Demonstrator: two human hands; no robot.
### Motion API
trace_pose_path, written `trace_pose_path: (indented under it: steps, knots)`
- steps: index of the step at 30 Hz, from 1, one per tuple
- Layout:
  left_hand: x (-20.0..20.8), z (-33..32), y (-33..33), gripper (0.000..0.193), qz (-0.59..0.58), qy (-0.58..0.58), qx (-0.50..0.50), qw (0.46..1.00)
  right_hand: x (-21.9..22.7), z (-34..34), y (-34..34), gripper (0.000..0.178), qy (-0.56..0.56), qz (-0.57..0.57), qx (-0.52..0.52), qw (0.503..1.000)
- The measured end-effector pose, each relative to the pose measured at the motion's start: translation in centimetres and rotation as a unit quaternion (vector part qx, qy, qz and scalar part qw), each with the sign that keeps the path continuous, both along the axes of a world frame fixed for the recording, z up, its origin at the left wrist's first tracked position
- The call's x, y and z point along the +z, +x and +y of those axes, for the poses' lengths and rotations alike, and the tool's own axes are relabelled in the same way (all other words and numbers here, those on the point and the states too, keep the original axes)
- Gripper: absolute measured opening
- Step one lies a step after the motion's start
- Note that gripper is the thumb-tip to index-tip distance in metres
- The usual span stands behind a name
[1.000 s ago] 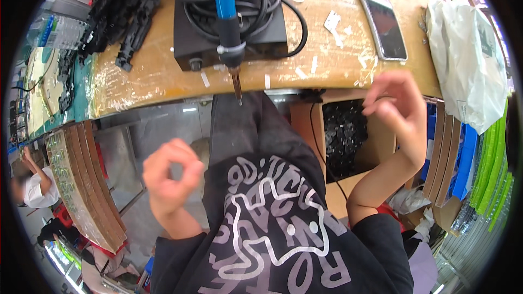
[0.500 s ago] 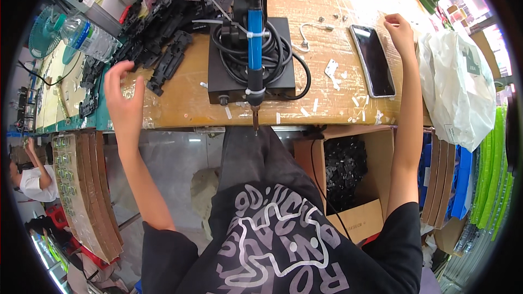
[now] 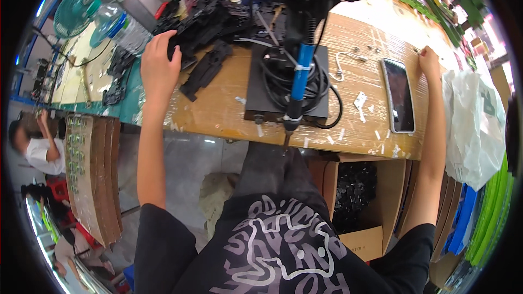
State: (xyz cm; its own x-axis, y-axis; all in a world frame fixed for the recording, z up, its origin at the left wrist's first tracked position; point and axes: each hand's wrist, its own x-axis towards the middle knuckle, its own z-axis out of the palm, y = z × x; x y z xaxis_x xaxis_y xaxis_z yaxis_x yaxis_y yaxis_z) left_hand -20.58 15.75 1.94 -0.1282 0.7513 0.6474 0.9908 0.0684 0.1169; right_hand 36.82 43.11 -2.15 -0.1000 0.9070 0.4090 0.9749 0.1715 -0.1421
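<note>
My left hand (image 3: 159, 65) is beside a heap of black plastic parts (image 3: 210, 22) at the left of the table. Its thumb and fingers are apart, black parts showing behind the gap; I see nothing held. A separate black part (image 3: 206, 71) lies just right of it. Over on the right, my right hand (image 3: 430, 64) rests at the tabletop beyond the phone (image 3: 399, 95), fingers curled together; whatever they pinch is too small to make out. Between my hands an electric screwdriver (image 3: 299, 79) with a blue body hangs bit-down from a stand, before a black box (image 3: 261, 103) with coiled cable.
A water bottle (image 3: 126, 31) and green fan (image 3: 73, 13) stand far left. A white plastic bag (image 3: 473, 130) hangs by the right edge. White scraps and a short white cable (image 3: 348, 56) lie on the table. Below is a carton (image 3: 395, 196) of black parts.
The whole view has shifted, so the table sits lower and further right. My left hand has reached forward to the black parts. The right hand's fingers have drawn closer together.
</note>
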Motion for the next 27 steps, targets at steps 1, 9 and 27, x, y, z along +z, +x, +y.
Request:
trace_pose_path:
  steps: [1,9,27]
  knots:
    - [0.0,-0.2,-0.2,0.029,-0.008,0.011,0.002,1.0,0.3,-0.4,-0.6,0.008,-0.017,-0.009,-0.007,1.0]
    - [0.2,-1.1,-0.1,0.03,-0.123,-0.017,-0.06,0.991,1.3,-2.5,-2.6,0.016,-0.007,-0.075,-0.083,0.994]
    - [1.0,-1.7,-0.2,0.019,-0.038,0.145,-0.022,0.988,7.2,-17.4,-12.4,0.021,0.088,0.467,0.104,0.874]
